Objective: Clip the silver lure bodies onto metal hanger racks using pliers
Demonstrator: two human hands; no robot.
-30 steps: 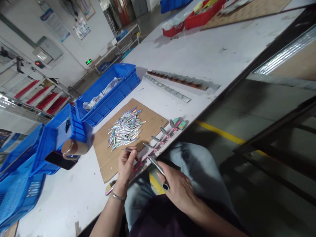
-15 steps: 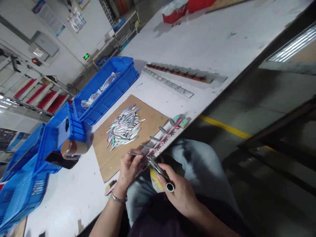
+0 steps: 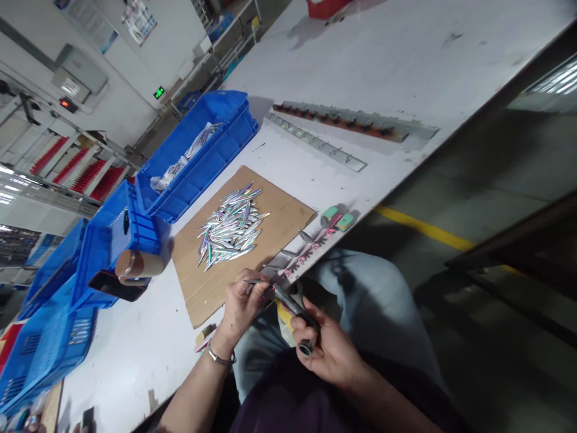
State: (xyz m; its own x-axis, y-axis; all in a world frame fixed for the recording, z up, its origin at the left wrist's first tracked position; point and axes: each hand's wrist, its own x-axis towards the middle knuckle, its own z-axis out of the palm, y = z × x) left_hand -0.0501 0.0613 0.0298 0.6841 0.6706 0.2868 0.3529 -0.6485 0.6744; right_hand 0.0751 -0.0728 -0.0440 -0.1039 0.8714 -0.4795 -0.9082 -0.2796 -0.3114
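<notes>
My left hand [image 3: 240, 308] pinches a thin shiny metal lure [image 3: 253, 281] at the near edge of a cardboard sheet [image 3: 205, 282]. My right hand [image 3: 325, 350] grips a dark-handled tool [image 3: 295, 311] whose tip points at that lure. A strip rack with pink clips [image 3: 303, 257] runs along the table edge, with a few lures standing in it. A pile of holographic silver lures [image 3: 229, 228] lies on the cardboard above my hands.
Blue crates [image 3: 201, 157] sit at the left, one holding bagged parts. A brown cylinder [image 3: 137, 264] and a phone [image 3: 118, 287] lie beside them. Two long metal strips [image 3: 356, 121] rest farther on the white table [image 3: 387, 60]. Green erasers [image 3: 337, 218] sit by the edge.
Both hands have drawn closer together and nearer my body; the tool's tip now meets the lure held in my left hand. The view has tilted downward.
</notes>
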